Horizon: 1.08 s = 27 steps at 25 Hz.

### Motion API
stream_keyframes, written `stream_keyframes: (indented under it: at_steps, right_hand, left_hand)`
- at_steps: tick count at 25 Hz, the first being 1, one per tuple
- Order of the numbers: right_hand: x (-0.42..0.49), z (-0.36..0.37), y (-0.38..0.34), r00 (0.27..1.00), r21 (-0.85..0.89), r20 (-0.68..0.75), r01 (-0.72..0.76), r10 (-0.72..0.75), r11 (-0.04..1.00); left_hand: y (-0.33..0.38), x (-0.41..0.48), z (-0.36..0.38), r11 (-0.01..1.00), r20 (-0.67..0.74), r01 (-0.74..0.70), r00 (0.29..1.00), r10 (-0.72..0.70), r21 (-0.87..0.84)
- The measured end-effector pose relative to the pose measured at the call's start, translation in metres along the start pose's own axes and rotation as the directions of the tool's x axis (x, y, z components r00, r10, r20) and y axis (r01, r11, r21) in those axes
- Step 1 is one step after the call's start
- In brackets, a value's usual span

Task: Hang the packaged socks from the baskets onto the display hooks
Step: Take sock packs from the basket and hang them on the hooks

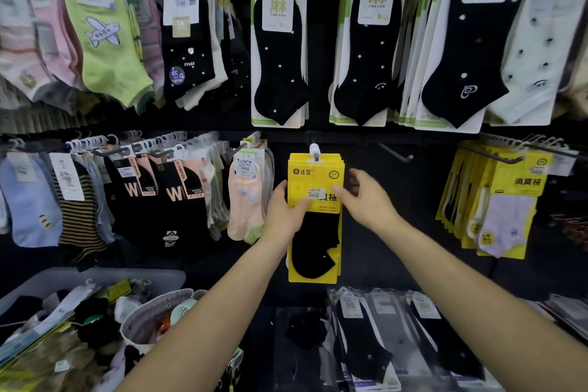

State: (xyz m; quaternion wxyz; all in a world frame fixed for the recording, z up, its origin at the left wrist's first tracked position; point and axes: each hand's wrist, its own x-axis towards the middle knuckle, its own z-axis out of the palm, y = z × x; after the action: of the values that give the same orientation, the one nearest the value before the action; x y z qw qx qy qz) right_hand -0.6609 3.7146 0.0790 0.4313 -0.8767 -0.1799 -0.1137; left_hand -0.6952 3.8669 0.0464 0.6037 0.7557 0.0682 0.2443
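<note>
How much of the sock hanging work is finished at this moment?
Done: rows of hung sock packs fill the wall.
In hand: left hand grips a yellow card pack of black socks on its white hanger; right hand open beside it.
Left: grey plastic basket holds more socks.

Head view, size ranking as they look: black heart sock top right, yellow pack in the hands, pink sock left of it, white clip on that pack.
1. black heart sock
2. yellow pack
3. pink sock
4. white clip
The heart sock hangs near the wide view's edge, so its lead may be exaggerated.
</note>
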Motion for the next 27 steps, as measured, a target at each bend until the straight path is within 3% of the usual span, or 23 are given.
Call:
stream_keyframes:
  at_steps: [3,12,16,21,25,27]
  right_hand:
    - [-0.006,0.017,0.004,0.991,0.097,0.133,-0.014,0.001,0.995]
    - [0.002,0.030,0.008,0.988,0.180,0.155,-0.048,0.020,0.983]
    - [-0.032,0.031,0.038,0.979,0.246,0.197,-0.109,0.060,0.963]
    - [-0.138,0.047,0.131,0.911,0.225,0.313,-0.344,0.267,0.911]
    - [-0.236,0.073,0.210,0.802,0.085,0.357,-0.538,0.478,0.839]
    - [-0.281,0.088,0.237,0.730,-0.010,0.400,-0.601,0.554,0.800]
  left_hand:
    - [0.001,0.000,0.008,0.999,0.022,-0.041,0.999,0.041,-0.008]
    - [-0.007,0.008,0.009,0.994,0.049,-0.112,0.992,0.113,-0.019]
    - [-0.041,-0.030,-0.003,0.995,0.101,-0.072,0.992,0.078,-0.064]
    - [-0.125,-0.122,-0.011,0.963,0.105,0.248,0.960,-0.259,0.108]
    - [-0.197,-0.227,0.007,0.867,0.221,0.457,0.841,-0.494,0.200]
    - [-0.228,-0.273,0.013,0.806,0.214,0.521,0.785,-0.582,0.280]
